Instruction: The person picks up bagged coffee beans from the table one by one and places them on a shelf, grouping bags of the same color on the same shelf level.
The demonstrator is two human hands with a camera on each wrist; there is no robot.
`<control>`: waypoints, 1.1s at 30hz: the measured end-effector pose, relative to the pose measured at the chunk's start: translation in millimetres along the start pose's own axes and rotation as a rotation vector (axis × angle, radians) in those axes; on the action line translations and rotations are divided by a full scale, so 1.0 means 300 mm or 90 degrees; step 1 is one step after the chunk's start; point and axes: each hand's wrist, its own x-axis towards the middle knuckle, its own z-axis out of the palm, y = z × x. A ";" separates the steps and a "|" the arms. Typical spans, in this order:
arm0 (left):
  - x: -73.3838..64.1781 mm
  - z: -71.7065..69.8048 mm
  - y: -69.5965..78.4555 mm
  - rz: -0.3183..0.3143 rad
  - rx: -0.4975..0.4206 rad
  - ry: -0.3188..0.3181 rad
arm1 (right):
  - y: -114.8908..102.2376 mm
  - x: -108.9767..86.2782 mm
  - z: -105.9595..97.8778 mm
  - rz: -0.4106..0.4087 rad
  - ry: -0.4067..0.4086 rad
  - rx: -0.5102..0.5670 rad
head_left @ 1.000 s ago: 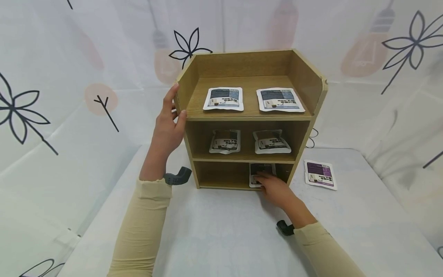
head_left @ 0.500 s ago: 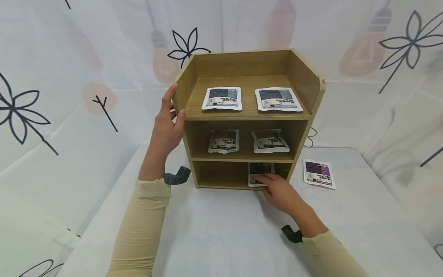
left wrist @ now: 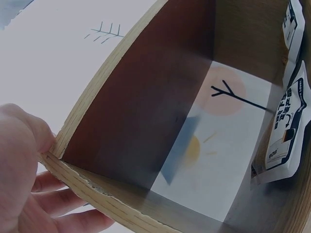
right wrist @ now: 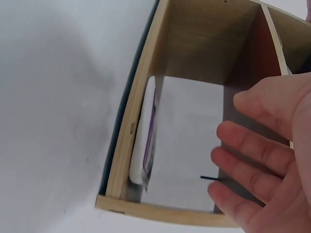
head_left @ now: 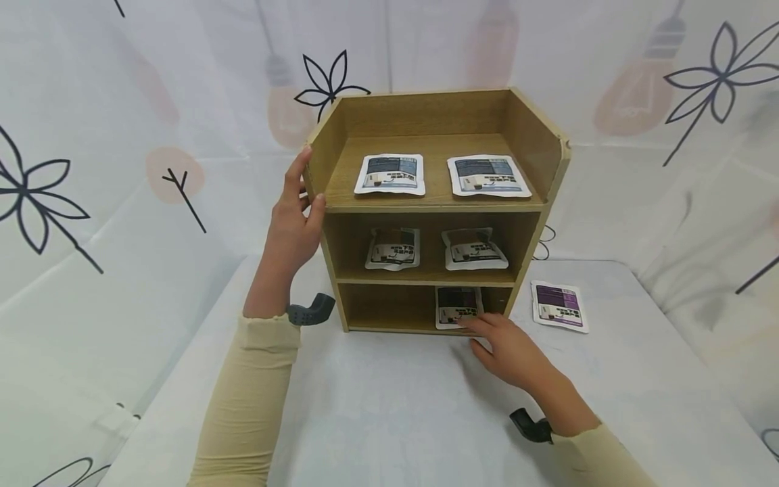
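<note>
My left hand (head_left: 295,226) grips the left side panel of a small wooden shelf unit (head_left: 426,208), its thumb at the front edge and its fingers around the outside. On the bottom shelf, to the right, lies a dark-labelled white pouch (head_left: 453,304). My right hand (head_left: 514,355) is just in front of that pouch; its fingertips overlap the pouch's lower right corner in the head view. In the right wrist view the right hand (right wrist: 272,145) has loosely extended fingers, apart from the pouch (right wrist: 144,136), and holds nothing.
Two pouches (head_left: 393,249) lie on the middle shelf, and two blue-labelled pouches (head_left: 391,174) lie on the top one. A purple-labelled pouch (head_left: 558,308) is on the white table (head_left: 377,406), right of the unit. A patterned sheet (head_left: 231,88) hangs behind.
My right hand has drawn back from the bottom-shelf pouch, toward me and to the right, uncovering more of its label. The left hand keeps its grip on the shelf unit.
</note>
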 end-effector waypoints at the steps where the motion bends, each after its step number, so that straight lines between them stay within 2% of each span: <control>1: 0.000 0.000 0.000 -0.001 0.002 0.000 | 0.002 -0.007 -0.003 -0.001 0.003 0.002; 13: -0.001 0.000 -0.006 0.011 0.001 0.006 | 0.059 -0.064 -0.041 0.020 0.006 -0.014; 33: 0.001 0.000 -0.002 -0.001 0.008 0.001 | 0.174 -0.092 -0.051 0.080 -0.013 -0.046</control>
